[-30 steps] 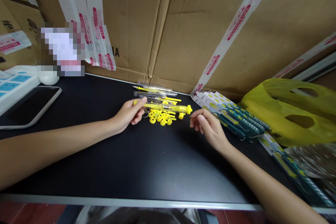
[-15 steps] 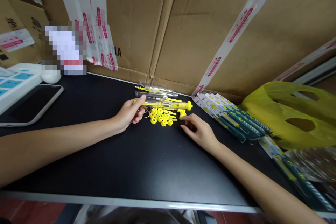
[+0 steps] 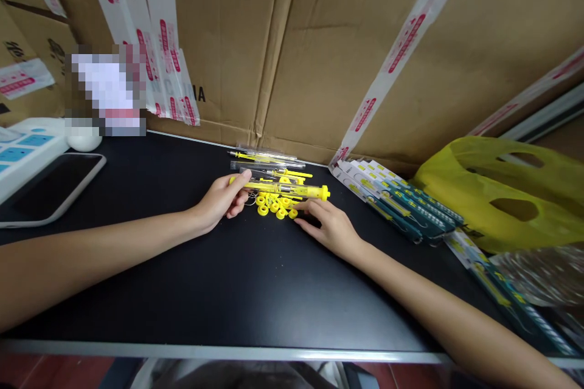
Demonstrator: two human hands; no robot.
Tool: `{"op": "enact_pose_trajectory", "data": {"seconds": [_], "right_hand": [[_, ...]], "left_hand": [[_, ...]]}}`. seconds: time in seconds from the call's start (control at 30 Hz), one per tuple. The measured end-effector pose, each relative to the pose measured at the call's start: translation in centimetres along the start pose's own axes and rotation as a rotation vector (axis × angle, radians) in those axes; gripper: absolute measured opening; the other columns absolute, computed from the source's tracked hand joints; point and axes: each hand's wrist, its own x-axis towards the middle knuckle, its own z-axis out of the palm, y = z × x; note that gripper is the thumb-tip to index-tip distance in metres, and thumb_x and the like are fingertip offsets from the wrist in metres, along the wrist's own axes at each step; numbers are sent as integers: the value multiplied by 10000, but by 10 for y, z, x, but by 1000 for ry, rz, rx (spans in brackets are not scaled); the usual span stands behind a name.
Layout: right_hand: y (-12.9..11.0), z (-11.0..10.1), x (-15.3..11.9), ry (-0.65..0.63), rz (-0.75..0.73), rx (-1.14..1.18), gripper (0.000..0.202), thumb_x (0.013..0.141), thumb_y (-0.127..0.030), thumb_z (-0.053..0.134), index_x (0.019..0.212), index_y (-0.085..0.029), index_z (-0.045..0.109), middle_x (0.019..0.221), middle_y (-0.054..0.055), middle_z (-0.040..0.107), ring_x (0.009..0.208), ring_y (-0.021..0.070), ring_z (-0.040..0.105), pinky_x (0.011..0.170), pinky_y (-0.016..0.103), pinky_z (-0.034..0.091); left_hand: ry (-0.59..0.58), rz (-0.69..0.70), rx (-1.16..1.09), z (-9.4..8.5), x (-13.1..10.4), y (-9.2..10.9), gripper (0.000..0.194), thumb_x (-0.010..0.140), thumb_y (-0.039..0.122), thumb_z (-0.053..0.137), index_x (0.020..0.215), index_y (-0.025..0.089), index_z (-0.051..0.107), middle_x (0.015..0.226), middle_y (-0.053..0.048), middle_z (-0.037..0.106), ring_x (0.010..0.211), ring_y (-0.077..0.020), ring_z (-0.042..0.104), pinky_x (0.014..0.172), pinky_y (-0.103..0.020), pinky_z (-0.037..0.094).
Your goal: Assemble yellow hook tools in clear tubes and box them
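Over the dark table (image 3: 205, 292), the right hand (image 3: 335, 230) curves narrowly beside small yellow rings (image 3: 263, 210). The left hand (image 3: 223, 199) pinches a clear, slender tube (image 3: 298, 190), yellow inside and yellow-capped, lying sideways above them. Cardboard (image 3: 365, 42) stands behind.

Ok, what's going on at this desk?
The left hand holds a clear tube with yellow ends level above a small pile of yellow ring-ended parts. The right hand is at the pile's right edge, thumb and index finger apart; whether it touches a part, I can't tell. More clear tubes lie behind the pile. Off to the right are printed retail packs and a yellow plastic bag.
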Motion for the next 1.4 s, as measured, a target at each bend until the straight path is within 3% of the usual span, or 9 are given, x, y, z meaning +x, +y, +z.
{"op": "enact_pose_trajectory", "data": {"seconds": [0.17,0.47,0.67,0.73,0.87,0.93,1.4], "right_hand": [[-3,-3,-2,-35,38,-29,92,856,-300,555,902,-222,567,843,52,626,784,195,596,667,305,484],[-10,-9,-5,-127,71,18,72,856,-271,519,871,-211,482,802,27,560,715,163,545,632,276,436],[-13,-17,-10,-189,66,114,105,782,-129,496,858,-197,472,784,18,535,639,138,490,609,274,406],[-13,-24,-11,-139,107,244,93,794,-131,488,860,-196,500,753,8,530,602,125,471,581,264,398],[-10,-38,-9,190,288,666,47,868,-247,495,866,-205,517,692,-11,500,580,117,466,507,236,393],[-10,-44,-9,293,322,816,82,860,-280,536,902,-210,527,707,-6,514,609,126,492,497,233,413],[-18,-42,-12,264,304,802,142,812,-268,640,901,-203,551,812,14,545,648,114,520,549,242,447]], "left_hand": [[-1,8,1,0,0,0,375,883,490,468,675,194,372,502,74,381,343,-20,330,316,-150,227],[-3,14,17,-1,0,-3,364,877,498,476,701,190,394,508,79,390,339,-17,332,308,-138,234],[-4,14,22,-1,1,-3,361,875,492,482,700,188,396,506,80,392,337,-16,337,304,-133,230],[-5,21,20,-1,1,-2,359,875,487,485,700,187,393,508,80,395,339,-15,336,304,-130,230],[-9,36,16,0,1,-3,358,879,480,483,697,186,389,505,81,391,337,-15,328,301,-128,230],[-13,39,17,0,1,-3,360,881,476,482,692,186,384,506,81,391,337,-14,328,301,-128,233],[-23,60,49,0,2,-5,361,887,464,480,680,180,395,519,76,393,338,-9,333,303,-134,239]]}}
